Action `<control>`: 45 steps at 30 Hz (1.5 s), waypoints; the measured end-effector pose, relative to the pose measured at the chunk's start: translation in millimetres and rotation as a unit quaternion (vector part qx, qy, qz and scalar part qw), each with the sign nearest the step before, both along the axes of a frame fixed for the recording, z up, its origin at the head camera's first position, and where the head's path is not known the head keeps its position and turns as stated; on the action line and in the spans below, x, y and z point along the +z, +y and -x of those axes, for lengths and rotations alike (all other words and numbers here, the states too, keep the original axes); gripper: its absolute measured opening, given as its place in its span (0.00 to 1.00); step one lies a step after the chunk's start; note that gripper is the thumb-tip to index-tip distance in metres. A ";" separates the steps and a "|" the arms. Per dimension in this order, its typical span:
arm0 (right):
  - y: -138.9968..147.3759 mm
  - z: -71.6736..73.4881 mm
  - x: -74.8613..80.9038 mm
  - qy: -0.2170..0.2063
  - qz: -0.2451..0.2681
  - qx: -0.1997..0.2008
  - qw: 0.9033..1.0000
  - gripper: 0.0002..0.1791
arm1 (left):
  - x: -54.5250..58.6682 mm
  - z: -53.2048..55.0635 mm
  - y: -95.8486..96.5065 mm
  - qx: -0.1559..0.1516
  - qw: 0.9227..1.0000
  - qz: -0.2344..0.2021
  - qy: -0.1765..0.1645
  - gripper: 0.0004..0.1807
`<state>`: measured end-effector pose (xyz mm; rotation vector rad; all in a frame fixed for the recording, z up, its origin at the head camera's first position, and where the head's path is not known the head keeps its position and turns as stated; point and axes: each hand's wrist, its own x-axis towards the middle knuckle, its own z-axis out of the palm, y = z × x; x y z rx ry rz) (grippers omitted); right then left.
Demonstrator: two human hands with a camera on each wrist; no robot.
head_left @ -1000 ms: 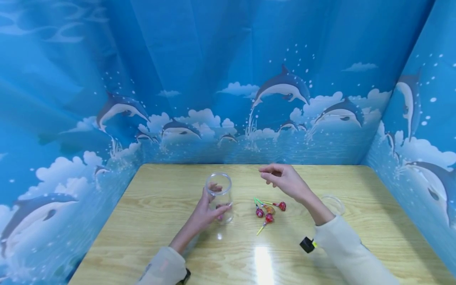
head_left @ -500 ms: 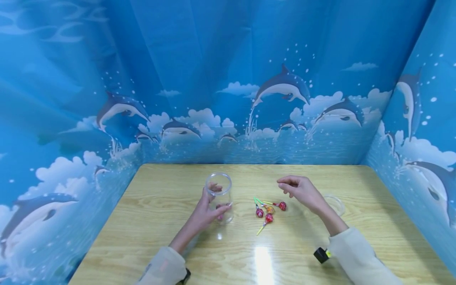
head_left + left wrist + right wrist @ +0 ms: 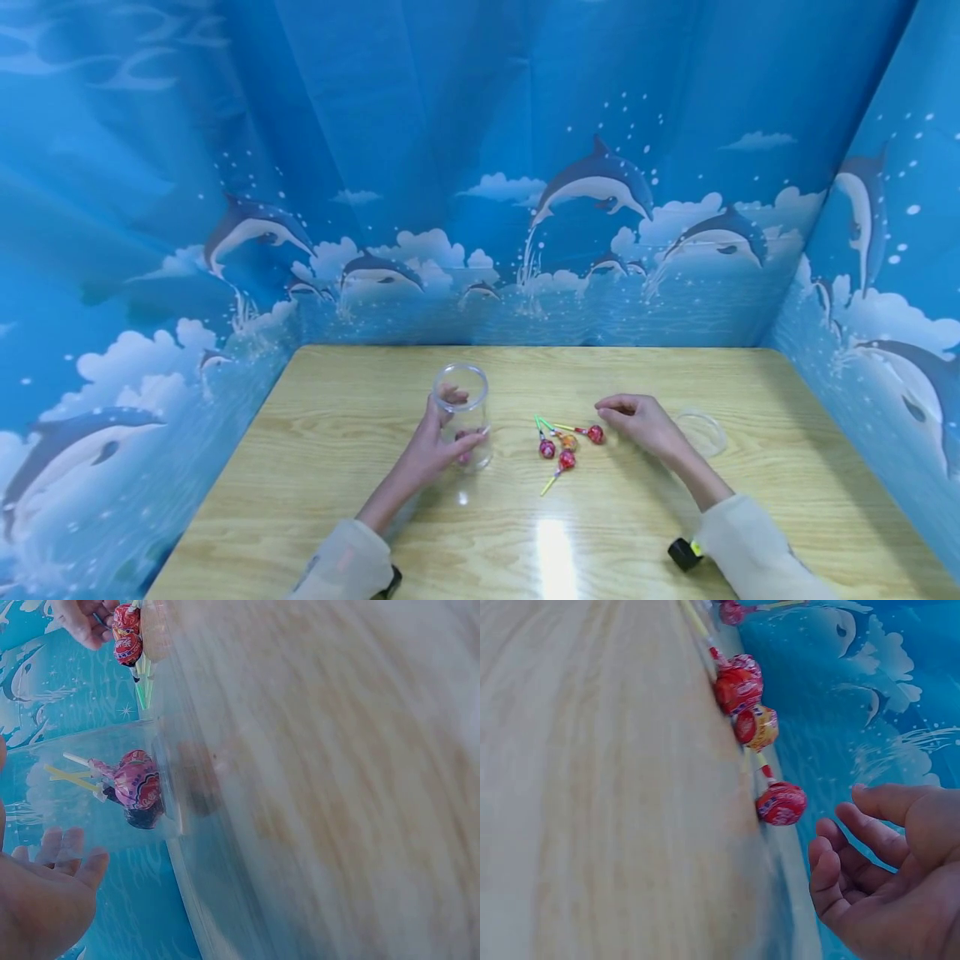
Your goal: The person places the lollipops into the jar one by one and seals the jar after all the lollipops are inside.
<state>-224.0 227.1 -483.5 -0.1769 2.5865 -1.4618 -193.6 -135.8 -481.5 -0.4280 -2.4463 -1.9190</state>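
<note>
My left hand (image 3: 431, 442) grips a clear plastic jar (image 3: 480, 412) that stands upright on the table, thumb on the near side and fingers behind. The jar's mouth is uncovered. Inside it, low down, lie a few wrapped lollipops (image 3: 137, 784), one of them pink. My right hand (image 3: 641, 425) hovers just right of a red lollipop (image 3: 781, 804), its fingers loosely bent with nothing between them. To the left of that one, more lollipops lie in a loose cluster, among them an orange one (image 3: 569, 442), a purple-red one (image 3: 547, 449) and another red one (image 3: 567, 460).
A clear round lid (image 3: 705, 432) lies on the wooden table (image 3: 337, 500) behind my right wrist. Blue dolphin-print curtains (image 3: 450, 167) close off the table's back and sides. A small black device (image 3: 684, 553) hangs at my right cuff.
My right hand has moved right, then down and toward me, to beside the red lollipop. My left hand and the jar have stayed in place.
</note>
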 end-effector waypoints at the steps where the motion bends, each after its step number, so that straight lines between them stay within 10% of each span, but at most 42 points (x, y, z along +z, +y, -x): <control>1: -0.2 0.1 -2.1 0.001 0.000 0.000 1.000 0.20 | -0.4 0.2 -0.1 0.001 1.000 0.000 0.001 0.46; 38: 4.4 -29.0 -14.3 -0.028 0.046 0.061 0.997 0.19 | 0.1 1.3 1.9 -0.009 0.999 -0.036 -0.034 0.41; 45: 4.2 -26.2 -14.1 0.034 -0.017 0.063 0.997 0.17 | 0.6 0.5 2.5 -0.012 0.999 -0.042 -0.033 0.40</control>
